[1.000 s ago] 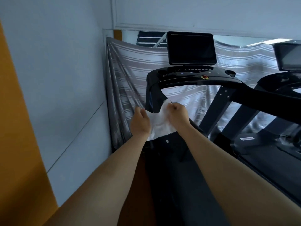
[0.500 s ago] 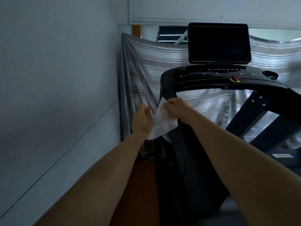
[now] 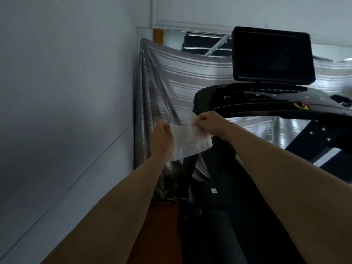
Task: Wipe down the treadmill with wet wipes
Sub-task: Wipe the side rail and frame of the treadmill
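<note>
Both forearms extend forward. The left hand [image 3: 162, 139] pinches the left edge of the wet wipe [image 3: 187, 144]; its fingertips sit behind the sheet, so how far they are spread cannot be told. The right hand [image 3: 206, 123] pinches the upper right corner with curled fingers. Compared with 1 s ago, the 2 hands are further apart and the wipe is drawn from a bunch into a flatter sheet. It hangs in the air just before the treadmill [image 3: 266, 109], below the left corner of the console; no contact is evident. Judgement: unfolding is nearly complete and wiping has not begun. Beyond stand the dark screen [image 3: 272, 56] and a striped cloth [image 3: 171, 82].
</note>
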